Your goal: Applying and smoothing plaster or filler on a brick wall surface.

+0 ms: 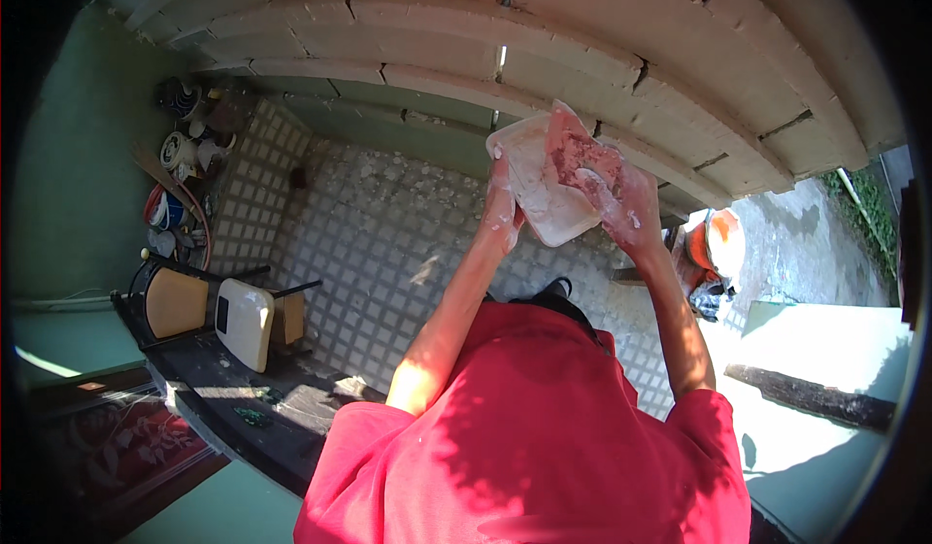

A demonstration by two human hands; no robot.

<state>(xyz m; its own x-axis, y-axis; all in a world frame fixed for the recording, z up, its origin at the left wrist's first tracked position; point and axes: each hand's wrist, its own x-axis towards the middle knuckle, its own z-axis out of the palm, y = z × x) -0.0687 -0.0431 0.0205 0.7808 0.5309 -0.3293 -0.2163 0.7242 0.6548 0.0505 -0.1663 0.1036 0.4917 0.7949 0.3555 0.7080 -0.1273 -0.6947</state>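
- Head view: the person's left hand (502, 216) grips the white tray (529, 175) by its left edge, thumb along the rim.
- Right hand (629, 209), smeared white, is closed on a pink piece (571, 141) over the tray's right side; I can't tell whether they touch.
- That tray is held up above the tiled floor (369, 224).
- Chairs (245, 323) stand by the floor's left edge.

left hand (500, 204): partly hidden by tray (566, 219) | red shirt (534, 418): cut off below | corner clutter (178, 151): too small
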